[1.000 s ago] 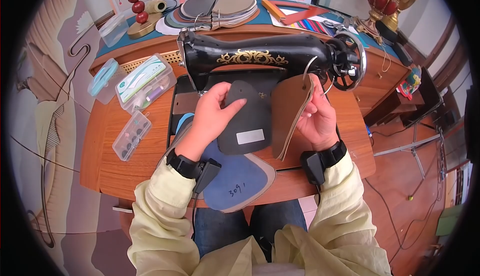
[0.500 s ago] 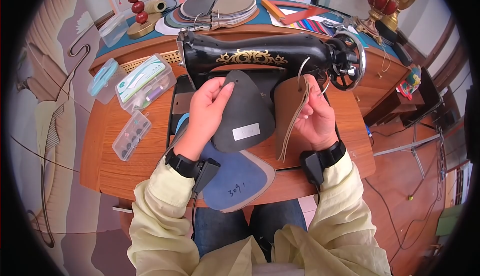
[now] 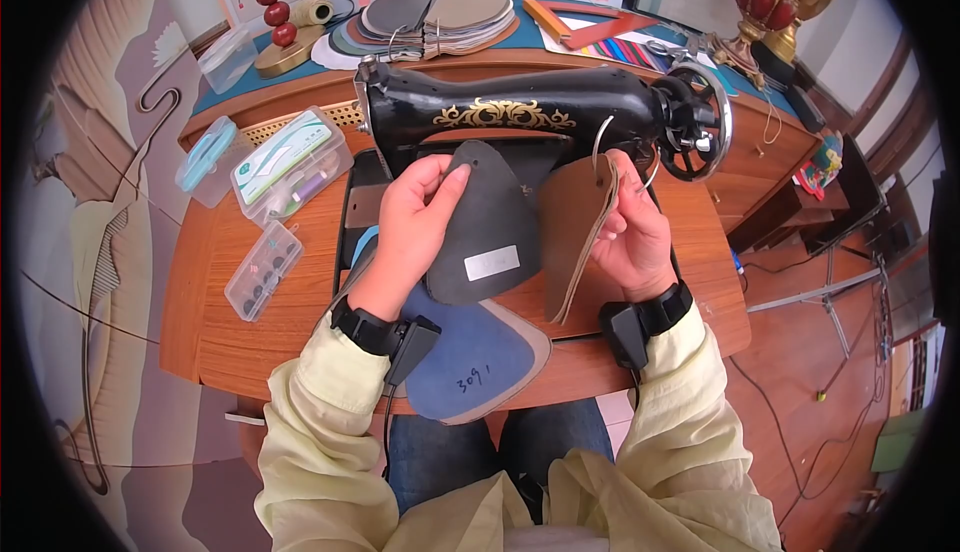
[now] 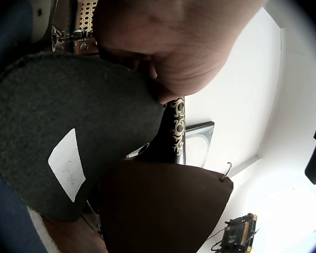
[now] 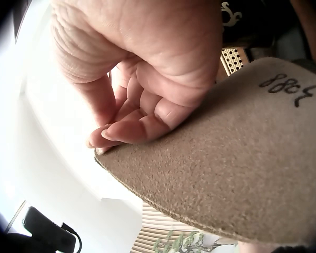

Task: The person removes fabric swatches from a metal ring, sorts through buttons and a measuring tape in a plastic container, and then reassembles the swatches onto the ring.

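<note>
My left hand (image 3: 405, 227) pinches a dark grey leather swatch (image 3: 482, 214) near the hole at its narrow top. A white label (image 3: 492, 262) is stuck low on the swatch's face. Opposite it, my right hand (image 3: 637, 237) pinches the top corner of several brown swatches (image 3: 570, 227), which a metal ring (image 3: 602, 137) passes through. In the right wrist view, the fuzzy back of a brown swatch (image 5: 226, 158) carries handwritten digits. Below the dark swatch lies a blue swatch (image 3: 475, 357) marked 3091, partly covered and reaching past the table's front edge.
A black sewing machine (image 3: 510, 102) stands just behind my hands, its handwheel (image 3: 712, 122) at the right. Clear plastic boxes (image 3: 265, 272) sit on the wooden table (image 3: 205, 337) at the left. Behind, a stack of swatches (image 3: 440, 27) rests on the raised shelf.
My left hand has shifted left and up, turning the dark swatch so its top hole shows. The brown swatches in my right hand moved slightly, their free side swinging back left.
</note>
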A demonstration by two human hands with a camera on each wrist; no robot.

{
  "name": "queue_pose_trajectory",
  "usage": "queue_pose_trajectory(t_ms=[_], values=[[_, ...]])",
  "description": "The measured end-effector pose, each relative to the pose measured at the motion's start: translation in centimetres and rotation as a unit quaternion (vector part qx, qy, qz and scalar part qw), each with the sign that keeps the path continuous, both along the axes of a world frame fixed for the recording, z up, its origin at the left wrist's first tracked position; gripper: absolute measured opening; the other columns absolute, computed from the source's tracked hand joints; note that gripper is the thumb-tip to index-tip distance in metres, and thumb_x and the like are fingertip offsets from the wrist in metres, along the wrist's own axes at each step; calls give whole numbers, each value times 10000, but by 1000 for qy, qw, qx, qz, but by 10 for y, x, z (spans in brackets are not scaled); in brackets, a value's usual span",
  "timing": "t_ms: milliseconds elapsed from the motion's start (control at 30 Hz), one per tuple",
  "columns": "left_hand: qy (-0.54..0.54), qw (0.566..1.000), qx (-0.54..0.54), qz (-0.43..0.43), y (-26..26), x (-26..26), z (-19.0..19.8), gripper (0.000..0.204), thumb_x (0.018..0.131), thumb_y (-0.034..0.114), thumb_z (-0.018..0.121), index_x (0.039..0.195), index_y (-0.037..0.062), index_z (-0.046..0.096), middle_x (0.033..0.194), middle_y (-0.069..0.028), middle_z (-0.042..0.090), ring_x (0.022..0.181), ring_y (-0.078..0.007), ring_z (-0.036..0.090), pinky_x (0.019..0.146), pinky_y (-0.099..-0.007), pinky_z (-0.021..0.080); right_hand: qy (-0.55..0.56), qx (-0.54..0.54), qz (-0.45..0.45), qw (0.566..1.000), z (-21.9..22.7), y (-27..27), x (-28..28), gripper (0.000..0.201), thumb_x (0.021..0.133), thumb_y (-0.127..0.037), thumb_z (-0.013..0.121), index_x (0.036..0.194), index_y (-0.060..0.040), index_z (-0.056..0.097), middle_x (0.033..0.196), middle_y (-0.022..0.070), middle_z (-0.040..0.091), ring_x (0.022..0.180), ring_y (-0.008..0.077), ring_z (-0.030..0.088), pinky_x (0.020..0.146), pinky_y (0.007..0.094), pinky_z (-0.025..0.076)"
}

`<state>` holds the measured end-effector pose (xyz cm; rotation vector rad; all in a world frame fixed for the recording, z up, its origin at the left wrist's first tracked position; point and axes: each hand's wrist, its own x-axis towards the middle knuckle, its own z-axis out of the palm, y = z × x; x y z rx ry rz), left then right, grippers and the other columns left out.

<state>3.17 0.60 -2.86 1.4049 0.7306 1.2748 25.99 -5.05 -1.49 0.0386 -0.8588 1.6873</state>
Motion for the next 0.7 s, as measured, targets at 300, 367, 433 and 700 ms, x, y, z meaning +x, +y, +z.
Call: queue_pose_trajectory(t_ms=[300,367,433,700], values=[[9,1000,19,12,-1,0,3,157,967,131,574,1022,-5,629,875,0,674,769,-30,591,694,-190,464,-4,-12,-8,1000,1,-2,-1,95,970,-160,560,1015,-88,519,850,28,563,670,72,482,631,197,428],[8,1000,19,12,-1,0,2,157,967,131,574,1023,-5,628,876,0,673,772,-30,591,696,-191,464,-5,5,-2,1000,0,1,-2,92,967,-157,564,1010,-88,522,842,27,565,666,73,480,632,200,429],[7,1000,18,10,-1,0,2,156,967,130,574,1023,-6,628,876,-1,673,773,-31,591,698,-190,464,-6,-2,1,1000,1,0,-3,87,964,-153,567,1005,-89,525,835,27,577,667,74,491,640,201,434],[23,998,46,26,-2,0,1,148,959,127,588,1012,-5,632,866,11,664,769,-26,579,690,-192,462,-55,-13,6,998,0,-2,-8,72,962,-144,567,1001,-91,537,844,48,645,686,101,558,685,226,465]])
